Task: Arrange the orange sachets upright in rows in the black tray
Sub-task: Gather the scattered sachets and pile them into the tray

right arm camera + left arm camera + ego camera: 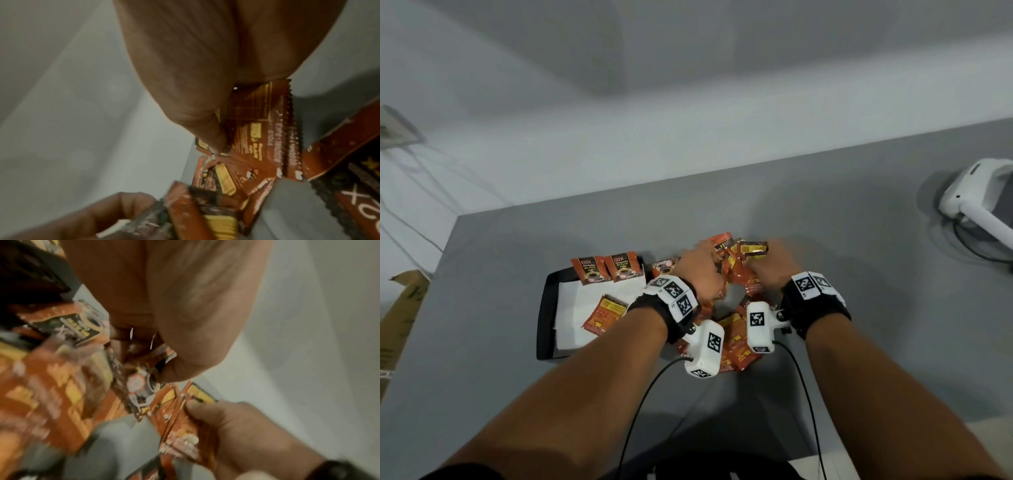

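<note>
A black tray (pixel 543 308) with a white paper lining sits at left on the grey table. Two orange sachets (pixel 589 270) stand upright along its far wall, and a third sachet (pixel 606 314) lies flat inside. Just right of the tray is a loose pile of orange sachets (pixel 739 339). Both hands are over the far part of the pile. My left hand (pixel 705 255) grips sachets, its fingers curled round them (pixel 131 217). My right hand (pixel 767 255) pinches a small stack of sachets (pixel 185 431) under its thumb (pixel 197 408). The fingertips are mostly hidden.
A white device on an arm (pixel 976 195) stands at the far right of the table (pixel 500 377), with a cable beside it. A cardboard box (pixel 400 318) sits off the left edge. Black cables (pixel 647 394) run from the wrist cameras toward me.
</note>
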`<act>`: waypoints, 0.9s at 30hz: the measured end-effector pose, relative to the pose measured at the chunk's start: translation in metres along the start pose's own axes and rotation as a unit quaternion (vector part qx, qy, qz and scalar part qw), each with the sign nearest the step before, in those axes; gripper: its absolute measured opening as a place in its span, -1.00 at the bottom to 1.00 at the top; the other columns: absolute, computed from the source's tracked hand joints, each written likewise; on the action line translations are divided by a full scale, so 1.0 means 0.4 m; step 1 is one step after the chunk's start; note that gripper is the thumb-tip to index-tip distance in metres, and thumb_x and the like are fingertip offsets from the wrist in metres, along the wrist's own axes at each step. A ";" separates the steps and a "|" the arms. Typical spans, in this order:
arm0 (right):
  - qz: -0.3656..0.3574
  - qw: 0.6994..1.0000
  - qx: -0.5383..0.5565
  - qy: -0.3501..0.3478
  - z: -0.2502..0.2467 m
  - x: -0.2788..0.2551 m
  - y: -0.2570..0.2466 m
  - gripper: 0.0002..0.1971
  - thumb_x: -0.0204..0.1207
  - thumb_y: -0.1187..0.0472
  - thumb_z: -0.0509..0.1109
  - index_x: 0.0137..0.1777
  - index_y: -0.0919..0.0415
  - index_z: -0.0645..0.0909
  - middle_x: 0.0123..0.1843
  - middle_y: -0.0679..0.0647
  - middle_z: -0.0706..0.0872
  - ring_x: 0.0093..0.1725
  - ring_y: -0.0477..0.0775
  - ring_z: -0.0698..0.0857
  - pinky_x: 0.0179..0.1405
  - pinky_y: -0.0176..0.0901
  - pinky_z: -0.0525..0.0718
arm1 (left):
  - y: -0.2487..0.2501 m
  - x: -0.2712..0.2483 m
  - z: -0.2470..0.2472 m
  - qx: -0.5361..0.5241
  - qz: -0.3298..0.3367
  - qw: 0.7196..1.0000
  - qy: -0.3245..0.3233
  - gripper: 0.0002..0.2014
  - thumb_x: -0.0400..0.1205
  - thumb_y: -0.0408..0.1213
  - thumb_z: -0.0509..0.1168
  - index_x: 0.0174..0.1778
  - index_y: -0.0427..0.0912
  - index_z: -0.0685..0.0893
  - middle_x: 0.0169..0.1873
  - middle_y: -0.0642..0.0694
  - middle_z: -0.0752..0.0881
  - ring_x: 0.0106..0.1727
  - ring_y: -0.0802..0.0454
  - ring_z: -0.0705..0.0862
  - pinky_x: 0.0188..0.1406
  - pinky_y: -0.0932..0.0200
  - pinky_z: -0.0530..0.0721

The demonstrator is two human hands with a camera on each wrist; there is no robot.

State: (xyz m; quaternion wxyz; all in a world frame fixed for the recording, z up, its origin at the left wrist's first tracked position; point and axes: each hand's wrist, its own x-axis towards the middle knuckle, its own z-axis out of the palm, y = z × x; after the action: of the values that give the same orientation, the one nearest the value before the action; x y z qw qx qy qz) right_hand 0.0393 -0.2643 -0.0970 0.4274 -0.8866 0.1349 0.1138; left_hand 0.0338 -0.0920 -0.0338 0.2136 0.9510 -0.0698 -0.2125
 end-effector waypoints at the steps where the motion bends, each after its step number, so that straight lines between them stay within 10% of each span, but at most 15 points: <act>1: 0.000 1.000 -0.023 -0.003 0.010 0.011 0.001 -0.89 0.41 0.25 0.46 -0.32 0.14 0.65 -0.31 0.06 0.75 -0.26 0.12 0.76 -0.29 -0.13 0.60 | -0.005 -0.005 -0.019 -0.040 -0.001 0.999 0.002 -0.70 0.56 -0.34 0.37 0.16 -0.08 0.49 0.03 -0.06 0.70 -0.15 0.00 0.70 -0.33 0.14 0.64; 6: 0.019 0.995 -0.088 0.032 0.039 0.049 -0.002 -0.75 0.42 0.13 0.51 0.06 0.19 0.68 -0.04 0.08 0.67 0.05 0.17 0.72 0.02 0.00 0.71 | -0.029 -0.045 -0.109 -0.052 -0.010 0.996 -0.066 -0.81 0.64 -0.36 0.22 0.04 -0.33 0.70 -0.25 -0.10 0.66 -0.37 0.02 0.66 -0.53 0.25 0.55; 9: 0.026 0.988 -0.147 0.031 0.039 0.063 -0.013 -0.82 0.33 0.07 0.45 -0.16 0.17 0.69 -0.20 0.06 0.74 -0.13 0.18 0.78 -0.21 -0.14 0.61 | -0.034 -0.069 -0.096 -0.007 -0.012 0.994 -0.107 -0.81 0.65 -0.37 0.18 -0.09 -0.33 0.70 -0.38 -0.10 0.60 -0.45 0.04 0.52 -0.55 0.27 0.46; 14: 0.009 0.994 -0.110 0.010 0.032 0.097 -0.002 -0.63 0.27 -0.02 0.37 -0.01 0.19 0.70 -0.07 0.12 0.80 -0.11 0.19 0.78 -0.13 -0.13 0.65 | -0.024 -0.063 -0.017 0.093 -0.033 0.992 -0.074 -0.78 0.66 -0.25 0.23 -0.05 -0.31 0.72 -0.09 -0.23 0.75 -0.03 -0.16 0.77 -0.12 0.04 0.75; 22: -0.020 0.998 -0.040 -0.038 -0.059 0.070 -0.095 -0.93 0.48 0.25 0.49 -0.19 0.23 0.77 -0.37 -0.03 0.74 -0.32 0.00 0.74 -0.47 -0.33 0.49 | -0.004 -0.043 0.045 0.191 -0.068 0.979 -0.013 -0.65 0.67 -0.19 0.32 0.34 -0.25 0.64 0.35 -0.21 0.55 0.40 -0.18 0.54 0.31 0.01 0.60; 27: 0.017 0.988 -0.128 -0.088 -0.054 0.106 -0.098 -0.84 0.46 0.21 0.49 -0.34 0.04 0.66 -0.36 -0.07 0.70 -0.30 0.03 0.69 -0.46 -0.27 0.42 | -0.019 -0.052 0.022 0.089 -0.007 0.996 0.001 -0.73 0.66 -0.19 0.33 0.22 -0.23 0.70 0.19 -0.21 0.66 0.27 -0.18 0.65 0.20 -0.02 0.69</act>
State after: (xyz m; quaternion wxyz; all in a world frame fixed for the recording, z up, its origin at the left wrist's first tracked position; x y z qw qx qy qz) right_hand 0.0940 -0.2639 -0.0686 0.3185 -0.9181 0.0959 0.2154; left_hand 0.0115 -0.0838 -0.0367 0.1262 0.9669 -0.0814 -0.2062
